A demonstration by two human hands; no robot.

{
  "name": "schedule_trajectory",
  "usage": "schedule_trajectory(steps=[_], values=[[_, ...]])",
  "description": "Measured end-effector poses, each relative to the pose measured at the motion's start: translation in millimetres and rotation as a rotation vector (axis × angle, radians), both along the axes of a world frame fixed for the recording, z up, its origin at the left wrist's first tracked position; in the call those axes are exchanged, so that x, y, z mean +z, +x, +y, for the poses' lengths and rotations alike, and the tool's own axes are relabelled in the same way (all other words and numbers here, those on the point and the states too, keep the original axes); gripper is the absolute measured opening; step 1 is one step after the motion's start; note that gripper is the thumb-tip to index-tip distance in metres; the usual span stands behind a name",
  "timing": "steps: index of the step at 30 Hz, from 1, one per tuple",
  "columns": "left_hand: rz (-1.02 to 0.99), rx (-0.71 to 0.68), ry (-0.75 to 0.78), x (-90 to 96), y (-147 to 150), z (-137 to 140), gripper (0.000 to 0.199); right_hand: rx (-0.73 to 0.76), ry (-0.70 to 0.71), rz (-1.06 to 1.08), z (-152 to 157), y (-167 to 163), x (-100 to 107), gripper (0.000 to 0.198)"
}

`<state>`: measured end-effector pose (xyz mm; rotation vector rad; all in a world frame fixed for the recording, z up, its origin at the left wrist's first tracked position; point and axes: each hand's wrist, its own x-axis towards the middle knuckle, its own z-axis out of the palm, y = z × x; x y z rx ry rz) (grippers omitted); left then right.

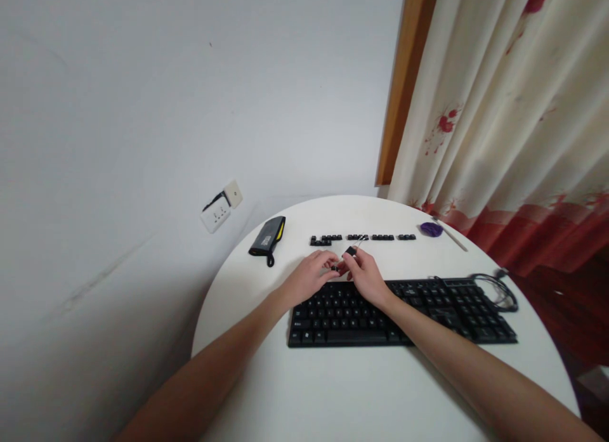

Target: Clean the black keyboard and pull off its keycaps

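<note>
A black keyboard (361, 336) lies on the round white table, its upper left part behind my hands. My left hand (309, 277) hovers just above its top edge, thumb and fingers closed on a small black keycap (335, 268). Beside it, my right hand (368, 276) grips a keycap puller by its black handle (351, 251). Thin wires (361, 239) stick out from that hand toward the back of the table. Beyond both hands, several loose black keycaps (382, 237) are laid out in short groups along a line.
A dark pouch (266, 238) with yellow inside and a strap rests at the table's back left. To the right are a purple lump (431, 229), a thin pale stick (453, 236) and the coiled cable (509, 300). A wall (143, 112) and curtain (499, 144) border the table.
</note>
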<state>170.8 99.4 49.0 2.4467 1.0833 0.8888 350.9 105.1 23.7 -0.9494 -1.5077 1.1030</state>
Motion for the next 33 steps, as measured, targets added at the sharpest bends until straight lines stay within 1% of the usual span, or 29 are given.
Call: schedule_trajectory(steps=[2,4,9,12,15,17,19,22,23,25,27,29,33], values=[[0.081,-0.053,0.123,-0.4,1,-1,0.014,0.014,-0.026,0.014,1,-1,-2,0.029],[0.142,-0.09,0.21,-0.3,2,-1,0.015,0.014,-0.024,0.02,2,-1,-2,0.029],[0.174,-0.081,0.303,1.8,3,1,0.016,-0.027,0.047,0.015,4,1,-2,0.03],[0.183,-0.035,0.315,5.0,4,-2,0.015,-0.028,0.089,0.021,2,1,0,0.03],[0.164,0.01,0.282,7.6,6,-6,0.015,-0.02,0.125,0.028,-1,2,4,0.03],[0.103,0.042,0.234,7.8,6,-7,0.014,-0.013,0.119,0.031,-3,2,5,0.031],[0.004,0.109,0.188,6.8,5,-5,0.013,-0.024,0.082,0.049,-2,2,5,0.032],[-0.131,0.282,0.17,4.1,-1,10,0.013,-0.091,0.012,0.1,2,1,2,0.034],[-0.149,0.343,0.176,2.9,-3,18,0.013,-0.114,-0.003,0.114,4,1,1,0.034],[-0.107,0.421,0.176,-0.6,-5,36,0.011,-0.146,-0.015,0.126,7,1,-2,0.034],[-0.002,0.425,0.146,-5.5,-3,54,0.009,-0.16,-0.013,0.125,9,2,-4,0.034],[0.094,0.391,0.123,-11.4,2,69,0.008,-0.171,-0.008,0.122,10,2,-4,0.035],[0.206,0.307,0.126,-21.6,15,87,0.008,-0.178,-0.012,0.122,9,2,-3,0.035]])
